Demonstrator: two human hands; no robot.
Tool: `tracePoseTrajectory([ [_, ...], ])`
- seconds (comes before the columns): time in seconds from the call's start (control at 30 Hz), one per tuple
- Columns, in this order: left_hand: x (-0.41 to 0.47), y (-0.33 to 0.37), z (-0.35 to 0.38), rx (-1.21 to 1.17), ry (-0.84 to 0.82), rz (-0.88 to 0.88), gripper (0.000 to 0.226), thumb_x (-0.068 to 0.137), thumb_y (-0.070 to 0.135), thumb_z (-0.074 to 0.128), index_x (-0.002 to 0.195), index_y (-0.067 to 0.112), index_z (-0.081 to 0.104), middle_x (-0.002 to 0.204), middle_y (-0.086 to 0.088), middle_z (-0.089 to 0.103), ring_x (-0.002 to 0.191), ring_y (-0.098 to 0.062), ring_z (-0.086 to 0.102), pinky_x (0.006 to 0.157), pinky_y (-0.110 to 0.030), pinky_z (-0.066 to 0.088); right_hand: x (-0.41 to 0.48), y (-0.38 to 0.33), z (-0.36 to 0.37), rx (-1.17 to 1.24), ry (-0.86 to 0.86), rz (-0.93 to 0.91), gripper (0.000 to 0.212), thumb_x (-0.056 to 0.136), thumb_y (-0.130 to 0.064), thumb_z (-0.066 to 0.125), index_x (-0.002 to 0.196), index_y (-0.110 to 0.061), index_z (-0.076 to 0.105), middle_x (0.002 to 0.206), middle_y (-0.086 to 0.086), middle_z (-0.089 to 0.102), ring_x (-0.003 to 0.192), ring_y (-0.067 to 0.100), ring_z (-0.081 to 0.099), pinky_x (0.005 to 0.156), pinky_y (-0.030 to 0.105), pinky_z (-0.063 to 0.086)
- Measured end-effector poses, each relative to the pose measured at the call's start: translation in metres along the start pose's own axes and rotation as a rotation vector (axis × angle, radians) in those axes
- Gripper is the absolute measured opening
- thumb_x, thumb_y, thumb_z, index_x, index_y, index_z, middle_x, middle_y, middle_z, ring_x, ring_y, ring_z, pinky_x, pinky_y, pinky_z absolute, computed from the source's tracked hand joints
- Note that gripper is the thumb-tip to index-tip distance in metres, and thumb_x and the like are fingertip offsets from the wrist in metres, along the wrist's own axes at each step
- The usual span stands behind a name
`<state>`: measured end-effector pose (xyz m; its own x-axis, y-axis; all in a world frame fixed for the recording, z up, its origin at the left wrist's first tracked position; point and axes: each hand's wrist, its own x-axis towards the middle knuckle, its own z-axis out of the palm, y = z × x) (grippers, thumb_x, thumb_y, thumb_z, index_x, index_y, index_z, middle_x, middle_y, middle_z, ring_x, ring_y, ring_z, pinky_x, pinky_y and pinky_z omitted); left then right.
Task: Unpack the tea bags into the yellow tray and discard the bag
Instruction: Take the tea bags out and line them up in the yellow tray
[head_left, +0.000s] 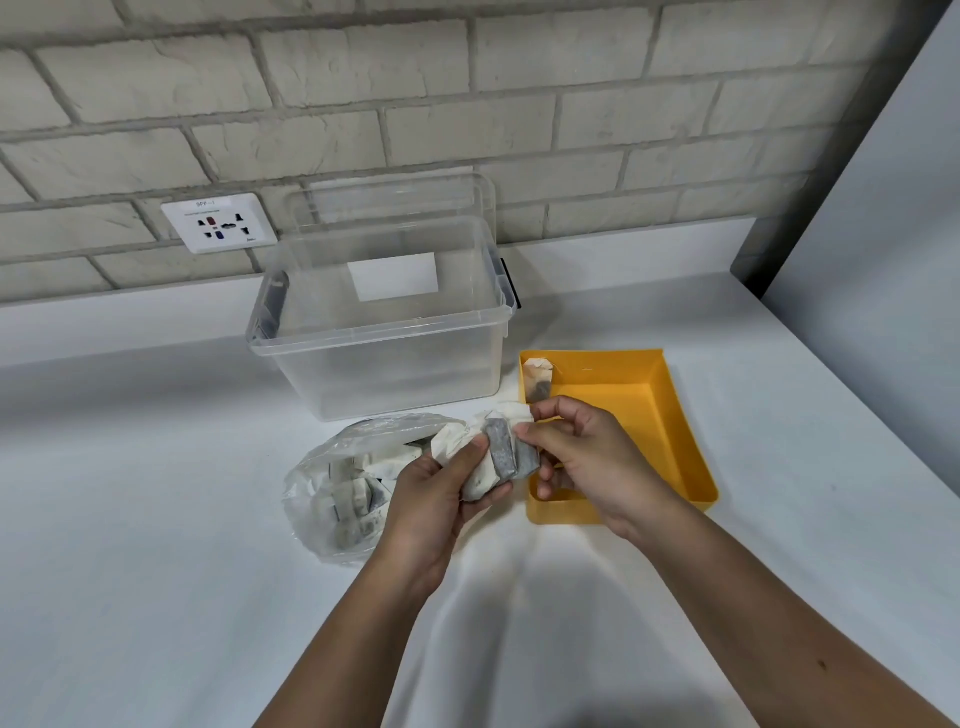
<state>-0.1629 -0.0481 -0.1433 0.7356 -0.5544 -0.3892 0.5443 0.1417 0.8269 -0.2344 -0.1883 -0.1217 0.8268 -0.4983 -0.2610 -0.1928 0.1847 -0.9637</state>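
A clear plastic bag (332, 483) lies on the white counter, with several tea bags still inside it. My left hand (431, 493) grips a bunch of white tea bags (493, 457) just right of the bag. My right hand (582, 457) pinches the top of that bunch, above the near left corner of the yellow tray (675, 426). One tea bag (537, 379) leans in the tray's far left corner.
A clear plastic storage box (384, 322) stands open behind the bag, its lid leaning on the brick wall. A wall socket (218, 223) sits at the left. A grey panel (883, 208) rises at the right end of the white counter (156, 519).
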Motion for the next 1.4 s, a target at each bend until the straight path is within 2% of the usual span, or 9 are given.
tracePoseTrajectory([
  [0.2, 0.002, -0.005, 0.002, 0.059, -0.003, 0.061, 0.047, 0.079, 0.025, 0.074, 0.120, 0.003, 0.066, 0.113, -0.016, 0.073, 0.107, -0.030, 0.070, 0.086, -0.036, 0.057, 0.001, 0.002, -0.001, 0.003, 0.024, -0.047, 0.028, 0.080, -0.011, 0.077, 0.104, -0.001, 0.066, 0.076, 0.011, 0.060, 0.049, 0.011, 0.055, 0.051, 0.030, 0.058],
  [0.5, 0.002, -0.003, 0.006, -0.037, 0.015, 0.020, 0.024, 0.091, 0.009, 0.065, 0.115, 0.003, 0.067, 0.100, -0.010, 0.077, 0.084, -0.016, 0.075, 0.067, -0.022, 0.058, 0.003, -0.003, -0.002, 0.048, 0.055, -0.065, 0.020, 0.090, -0.020, 0.067, 0.099, -0.003, 0.070, 0.067, 0.018, 0.060, 0.050, 0.016, 0.061, 0.066, 0.041, 0.062],
  [0.6, 0.005, -0.003, 0.005, -0.049, 0.018, 0.017, 0.024, 0.089, 0.009, 0.067, 0.113, 0.005, 0.069, 0.103, -0.009, 0.077, 0.088, -0.015, 0.074, 0.072, -0.024, 0.060, 0.009, -0.003, -0.009, 0.008, 0.112, -0.114, 0.017, 0.091, -0.021, 0.066, 0.097, -0.006, 0.071, 0.062, 0.011, 0.059, 0.050, 0.014, 0.060, 0.070, 0.044, 0.061],
  [0.7, 0.008, -0.003, -0.001, -0.059, 0.046, 0.001, 0.023, 0.087, 0.011, 0.070, 0.109, 0.006, 0.071, 0.102, -0.009, 0.076, 0.086, -0.016, 0.074, 0.073, -0.025, 0.060, 0.025, -0.002, -0.024, -0.011, 0.184, -0.132, 0.015, 0.093, -0.017, 0.063, 0.097, -0.003, 0.068, 0.068, 0.013, 0.056, 0.048, 0.011, 0.056, 0.061, 0.036, 0.061],
  [0.8, 0.012, -0.002, -0.009, -0.029, 0.071, 0.027, 0.026, 0.085, 0.014, 0.071, 0.110, 0.006, 0.071, 0.104, -0.012, 0.076, 0.088, -0.020, 0.074, 0.073, -0.029, 0.057, 0.051, 0.008, -0.047, -0.205, 0.251, -0.085, 0.016, 0.094, -0.017, 0.062, 0.101, -0.003, 0.067, 0.072, 0.009, 0.061, 0.049, 0.010, 0.056, 0.056, 0.031, 0.059],
  [0.93, 0.015, 0.002, -0.018, 0.081, 0.086, 0.072, 0.024, 0.087, 0.021, 0.072, 0.108, 0.009, 0.073, 0.102, -0.016, 0.076, 0.084, -0.025, 0.072, 0.058, -0.025, 0.053, 0.085, 0.028, -0.059, -0.429, 0.190, 0.047, 0.011, 0.094, -0.019, 0.063, 0.096, -0.009, 0.067, 0.072, 0.009, 0.064, 0.055, 0.017, 0.056, 0.061, 0.035, 0.055],
  [1.07, 0.016, 0.004, -0.017, 0.141, 0.100, 0.072, 0.023, 0.089, 0.020, 0.071, 0.106, 0.006, 0.073, 0.095, -0.017, 0.076, 0.069, -0.020, 0.071, 0.047, -0.018, 0.047, 0.110, 0.037, -0.052, -0.685, 0.203, -0.045, 0.010, 0.091, -0.025, 0.067, 0.090, -0.016, 0.070, 0.071, -0.001, 0.064, 0.064, 0.019, 0.059, 0.071, 0.034, 0.051],
  [1.23, 0.017, 0.004, -0.019, 0.138, 0.094, 0.054, 0.024, 0.087, 0.021, 0.072, 0.108, 0.009, 0.073, 0.094, -0.012, 0.077, 0.070, -0.020, 0.071, 0.048, -0.019, 0.048, 0.126, 0.035, -0.043, -0.802, 0.304, -0.120, 0.020, 0.090, -0.027, 0.067, 0.105, -0.014, 0.072, 0.101, 0.003, 0.071, 0.095, 0.020, 0.064, 0.074, 0.025, 0.044],
  [1.4, 0.019, 0.002, -0.021, 0.149, 0.089, 0.038, 0.030, 0.084, 0.025, 0.073, 0.110, 0.010, 0.073, 0.103, -0.012, 0.077, 0.087, -0.025, 0.073, 0.064, -0.027, 0.052, 0.129, 0.039, -0.036, -0.825, 0.369, -0.208, 0.017, 0.089, -0.026, 0.069, 0.101, -0.014, 0.069, 0.099, 0.003, 0.071, 0.092, 0.017, 0.064, 0.074, 0.028, 0.051],
])
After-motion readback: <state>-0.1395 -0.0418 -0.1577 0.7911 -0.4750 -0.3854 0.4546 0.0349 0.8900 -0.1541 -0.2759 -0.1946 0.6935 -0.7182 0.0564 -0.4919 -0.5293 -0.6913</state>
